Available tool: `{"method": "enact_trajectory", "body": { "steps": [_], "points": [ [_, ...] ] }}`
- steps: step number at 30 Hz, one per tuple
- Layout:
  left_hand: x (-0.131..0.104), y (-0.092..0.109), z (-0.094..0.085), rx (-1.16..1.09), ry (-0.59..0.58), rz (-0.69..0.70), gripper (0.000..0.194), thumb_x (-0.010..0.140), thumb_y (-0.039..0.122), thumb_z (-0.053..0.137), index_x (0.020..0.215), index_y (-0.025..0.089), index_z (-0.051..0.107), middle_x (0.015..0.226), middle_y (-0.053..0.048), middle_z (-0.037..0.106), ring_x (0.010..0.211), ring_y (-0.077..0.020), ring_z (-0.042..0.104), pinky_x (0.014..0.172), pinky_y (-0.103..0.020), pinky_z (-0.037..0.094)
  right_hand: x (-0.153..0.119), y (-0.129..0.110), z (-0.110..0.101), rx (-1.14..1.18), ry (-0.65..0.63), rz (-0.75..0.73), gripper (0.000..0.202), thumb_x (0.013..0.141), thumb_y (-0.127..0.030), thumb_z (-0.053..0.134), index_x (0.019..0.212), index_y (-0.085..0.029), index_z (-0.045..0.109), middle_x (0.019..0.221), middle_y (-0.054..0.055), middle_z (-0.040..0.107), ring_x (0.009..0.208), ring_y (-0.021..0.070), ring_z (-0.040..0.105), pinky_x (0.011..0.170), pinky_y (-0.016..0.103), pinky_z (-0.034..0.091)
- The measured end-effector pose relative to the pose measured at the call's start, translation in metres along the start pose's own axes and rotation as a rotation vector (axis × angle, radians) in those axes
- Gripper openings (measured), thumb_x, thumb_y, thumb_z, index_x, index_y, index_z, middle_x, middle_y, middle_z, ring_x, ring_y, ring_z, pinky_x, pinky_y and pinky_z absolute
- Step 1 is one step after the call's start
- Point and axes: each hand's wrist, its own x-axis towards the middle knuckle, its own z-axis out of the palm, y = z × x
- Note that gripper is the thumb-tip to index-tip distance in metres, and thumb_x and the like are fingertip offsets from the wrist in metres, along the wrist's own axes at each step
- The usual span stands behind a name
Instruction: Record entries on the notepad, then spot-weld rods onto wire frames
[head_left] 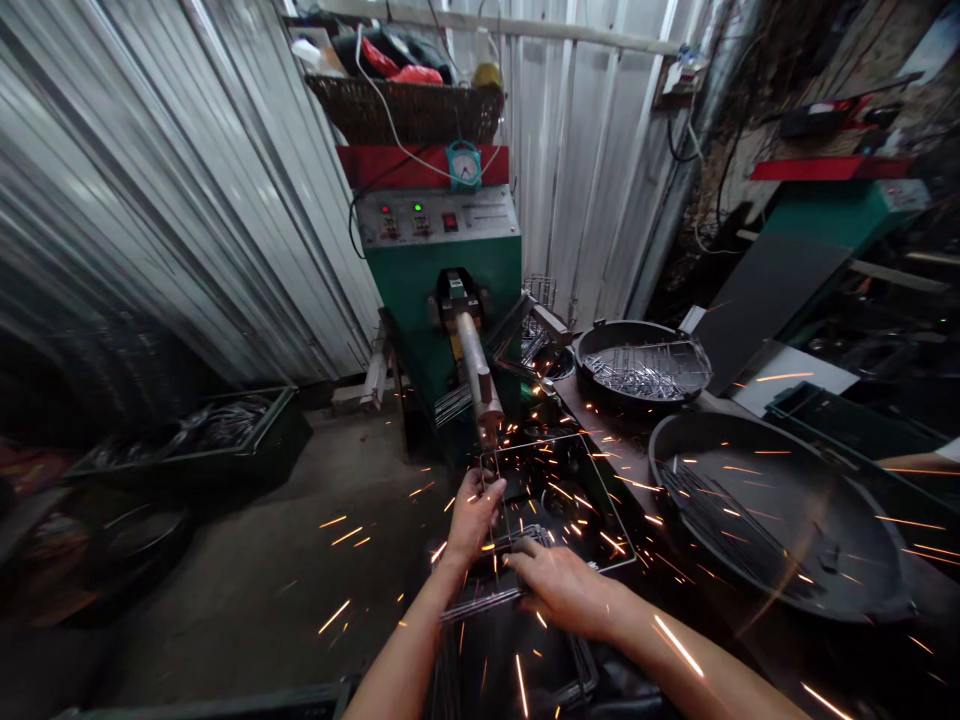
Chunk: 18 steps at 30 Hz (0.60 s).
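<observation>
Bright sparks fly out around the tip of a metal electrode arm on the green spot welder. Just below that tip, my left hand is closed on a thin rectangular wire frame, pinching its near left side. My right hand rests lower and to the right, its fingers bent over the frame's near wires; its fingertips are partly hidden by blur and sparks. Beneath both hands lie more bent wire frames, stacked and dark.
To the right stand a large round pan with long wire rods and a smaller pan with short metal pieces. A green bin of metal parts sits on the floor at left. A wicker basket tops the welder.
</observation>
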Motion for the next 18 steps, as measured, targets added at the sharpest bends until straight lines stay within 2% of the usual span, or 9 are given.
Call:
{"method": "enact_trajectory", "body": {
  "steps": [3,5,12,15,18],
  "points": [
    [0.0,-0.004,0.001,-0.247,0.014,0.026,0.019,0.073,0.035,0.054,0.077,0.018,0.046,0.05,0.011,0.037,0.032,-0.0048,0.03,0.031,-0.015,0.025,-0.001,-0.001,0.0,-0.009,-0.01,0.024,0.049,0.075,-0.02,0.056,0.122,-0.017,0.041,0.115,0.01,0.05,0.09,0.0227,0.056,0.073,0.031,0.045],
    [0.001,-0.005,0.001,-0.368,0.013,0.04,0.024,0.07,0.034,0.06,0.078,0.02,0.042,0.054,0.011,0.038,0.032,-0.0028,0.03,0.032,-0.014,0.024,0.001,0.0,-0.001,-0.023,-0.002,0.029,0.049,0.075,-0.022,0.057,0.121,-0.018,0.042,0.113,0.01,0.05,0.088,0.0222,0.057,0.072,0.031,0.045],
    [0.01,-0.002,0.001,-0.42,0.002,0.022,0.031,0.066,0.039,0.063,0.075,0.02,0.039,0.052,0.011,0.036,0.03,-0.0015,0.028,0.029,-0.015,0.021,0.007,0.001,-0.009,-0.016,0.013,0.022,0.044,0.075,-0.026,0.058,0.117,-0.019,0.046,0.106,0.009,0.051,0.087,0.0213,0.057,0.07,0.03,0.045],
    [0.008,-0.001,-0.001,-0.407,-0.005,-0.003,0.033,0.066,0.041,0.062,0.076,0.02,0.04,0.05,0.012,0.035,0.03,-0.0013,0.026,0.03,-0.015,0.02,0.007,0.001,-0.01,-0.006,0.007,0.026,0.045,0.075,-0.025,0.058,0.118,-0.02,0.046,0.106,0.008,0.05,0.088,0.021,0.056,0.072,0.03,0.044],
    [-0.003,-0.005,-0.004,-0.364,-0.106,-0.05,0.033,0.069,0.045,0.058,0.084,0.018,0.045,0.048,0.011,0.036,0.031,-0.0021,0.028,0.032,-0.015,0.02,0.008,0.004,-0.006,0.011,0.013,0.019,0.047,0.074,-0.026,0.059,0.119,-0.021,0.045,0.11,0.008,0.05,0.092,0.0215,0.055,0.076,0.031,0.044]
  ]
}}
